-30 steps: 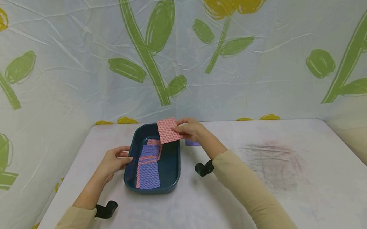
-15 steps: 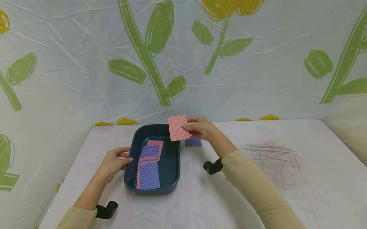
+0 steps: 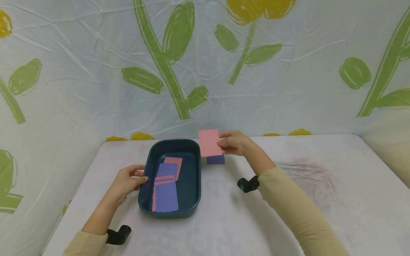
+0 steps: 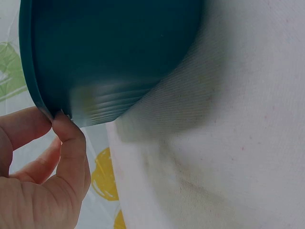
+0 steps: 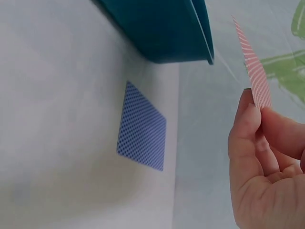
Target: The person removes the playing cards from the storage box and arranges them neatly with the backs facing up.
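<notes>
My right hand (image 3: 235, 143) pinches a red-patterned playing card (image 3: 210, 142) by its right edge, raised just right of the dark teal plastic bin (image 3: 198, 183). Beneath that card, a blue-patterned playing card (image 5: 142, 128) lies on the table beside the bin; the head view shows only its lower part. The left hand (image 3: 125, 183) grips the bin's left rim, thumb and finger meeting on the edge in the left wrist view. Inside the bin, several red and blue cards (image 3: 166, 195) overlap, backs up, toward its left side.
The white-covered table (image 3: 302, 224) extends to the right, with a dark smudged patch (image 3: 307, 180) on its cloth. A flower-printed sheet (image 3: 277, 100) hangs behind the table's far edge. Black wrist cameras (image 3: 118, 235) are strapped to both forearms.
The right hand has moved rightward with the red card, from over the bin's far right corner to outside it. More of the blue card came into view. The left hand stays put.
</notes>
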Available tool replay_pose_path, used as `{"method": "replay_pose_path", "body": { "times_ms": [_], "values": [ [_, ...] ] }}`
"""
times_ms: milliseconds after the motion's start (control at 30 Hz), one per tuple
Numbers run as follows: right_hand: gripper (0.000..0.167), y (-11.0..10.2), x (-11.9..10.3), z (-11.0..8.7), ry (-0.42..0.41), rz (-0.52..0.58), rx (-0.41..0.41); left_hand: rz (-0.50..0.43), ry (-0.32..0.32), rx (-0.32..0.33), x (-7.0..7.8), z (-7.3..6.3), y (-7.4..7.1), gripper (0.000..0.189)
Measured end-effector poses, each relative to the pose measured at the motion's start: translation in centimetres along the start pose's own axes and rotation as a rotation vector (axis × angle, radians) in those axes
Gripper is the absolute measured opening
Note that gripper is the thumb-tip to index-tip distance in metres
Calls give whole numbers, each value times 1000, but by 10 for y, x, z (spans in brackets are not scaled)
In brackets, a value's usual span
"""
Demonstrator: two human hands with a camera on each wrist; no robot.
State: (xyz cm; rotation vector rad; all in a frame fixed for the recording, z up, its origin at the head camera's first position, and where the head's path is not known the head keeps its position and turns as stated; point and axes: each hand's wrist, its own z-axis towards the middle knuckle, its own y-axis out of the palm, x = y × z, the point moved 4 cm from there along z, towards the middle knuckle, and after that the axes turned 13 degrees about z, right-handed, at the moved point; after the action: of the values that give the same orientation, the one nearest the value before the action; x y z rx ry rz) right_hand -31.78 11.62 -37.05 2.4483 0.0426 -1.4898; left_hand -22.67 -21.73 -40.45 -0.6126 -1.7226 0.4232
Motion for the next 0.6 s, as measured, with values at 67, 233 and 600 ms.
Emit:
{"method": "replay_pose_path", "body": {
  "times_ms": [67, 233, 600],
  "values": [
    [51, -6, 1, 0, 6, -22, 0, -5, -4, -4, -1, 0, 0, 48],
    [49, -22, 3, 0, 25, -50, 15, -10, -17, -8, -1, 0, 0, 48],
    [55, -54, 8, -3, 80, 18, 77, -54, -29, -30, -3, 0, 1, 51]
  ]
}}
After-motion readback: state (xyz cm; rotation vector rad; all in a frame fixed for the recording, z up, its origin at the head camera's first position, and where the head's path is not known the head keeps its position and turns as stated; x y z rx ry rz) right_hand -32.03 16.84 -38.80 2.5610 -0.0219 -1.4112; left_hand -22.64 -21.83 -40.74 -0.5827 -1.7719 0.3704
